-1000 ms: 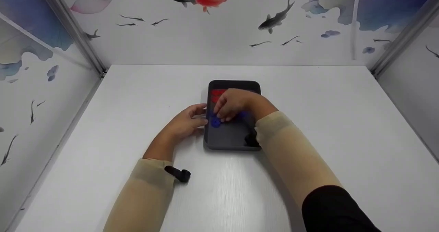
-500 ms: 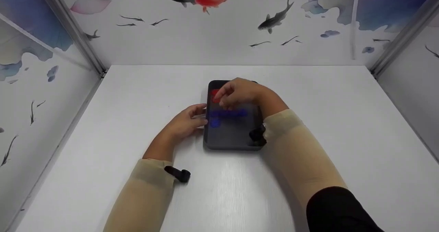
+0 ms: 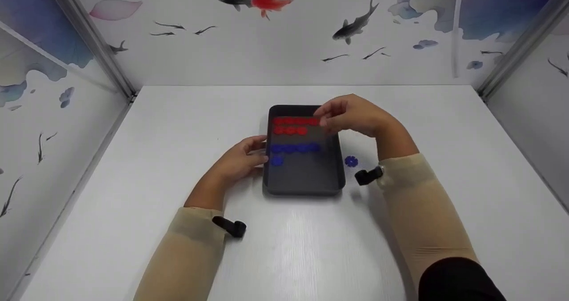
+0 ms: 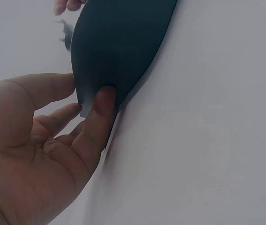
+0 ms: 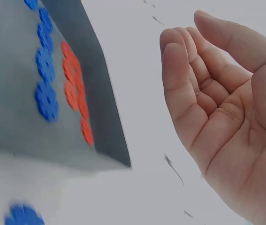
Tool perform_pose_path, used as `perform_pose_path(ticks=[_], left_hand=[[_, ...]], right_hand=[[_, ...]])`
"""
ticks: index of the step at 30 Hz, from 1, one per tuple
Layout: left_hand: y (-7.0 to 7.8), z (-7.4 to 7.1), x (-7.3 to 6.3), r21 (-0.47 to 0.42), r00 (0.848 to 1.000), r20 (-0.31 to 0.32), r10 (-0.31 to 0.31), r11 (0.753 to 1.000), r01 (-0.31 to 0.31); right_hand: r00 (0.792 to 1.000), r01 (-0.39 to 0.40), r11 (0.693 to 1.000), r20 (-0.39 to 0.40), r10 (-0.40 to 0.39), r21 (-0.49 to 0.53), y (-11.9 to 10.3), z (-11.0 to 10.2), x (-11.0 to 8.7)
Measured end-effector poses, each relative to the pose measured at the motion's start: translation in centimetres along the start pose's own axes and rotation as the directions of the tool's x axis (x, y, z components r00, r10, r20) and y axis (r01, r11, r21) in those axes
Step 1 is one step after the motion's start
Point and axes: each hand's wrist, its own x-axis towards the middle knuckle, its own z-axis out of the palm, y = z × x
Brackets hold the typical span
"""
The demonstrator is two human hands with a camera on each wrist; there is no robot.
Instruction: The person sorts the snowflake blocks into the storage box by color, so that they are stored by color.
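Observation:
A dark grey tray [image 3: 306, 178] holds snowflake-shaped plastic discs. Red discs [image 3: 290, 131] lie in two rows near its far end, and a row of blue discs [image 3: 295, 148] crosses the middle. One more blue disc [image 3: 276, 161] lies in front of that row at the left. My left hand [image 3: 240, 161] touches the tray's left wall with fingertips and thumb; the left wrist view shows them on the outer wall [image 4: 118, 42]. Over the tray's far right side is my right hand [image 3: 358, 116], fingers loosely bent; its palm [image 5: 236, 136] holds nothing in the right wrist view.
On the white table [image 3: 284, 247], a loose blue disc [image 3: 351, 161] lies just right of the tray, near the right wrist's black camera [image 3: 369, 175]. White panels [image 3: 284, 47] printed with fish rise at the back and both sides.
My right hand has lifted from the tray's discs and moved right, uncovering the rows and the loose blue disc on the table. The left hand stays at the tray wall.

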Motion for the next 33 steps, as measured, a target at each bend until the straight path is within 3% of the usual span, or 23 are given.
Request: perform_pose_path(ticks=[5,13,23,28,33], left_hand=[[0.0,0.0,0.0,-0.009,1.000,-0.001,-0.007,1.000,0.007],[-0.1,-0.2,-0.3,-0.007,1.000,-0.017,-0.023,1.000,0.023],[0.0,-0.3,-0.2,0.010,1.000,-0.005,-0.023,1.000,0.023],[0.1,-0.2,-0.1,0.003,1.000,0.001,-0.010,1.000,0.010],[0.0,-0.1,0.1,-0.002,1.000,0.000,-0.010,1.000,0.010]], right_hand=[[0.997,-0.042,0.999,-0.067,0.043,0.006,1.9,-1.9,-2.4],[0.987,-0.143,0.989,-0.073,0.141,-0.029,4.6,-3.1,-4.8],[0.981,-0.192,0.981,-0.040,0.191,-0.016,6.4,-3.3,-4.8],[0.968,-0.250,0.966,0.002,0.251,-0.069,7.5,-3.1,-4.3],[0.962,-0.260,0.952,0.035,0.269,-0.161,8.3,-3.1,-4.1]])
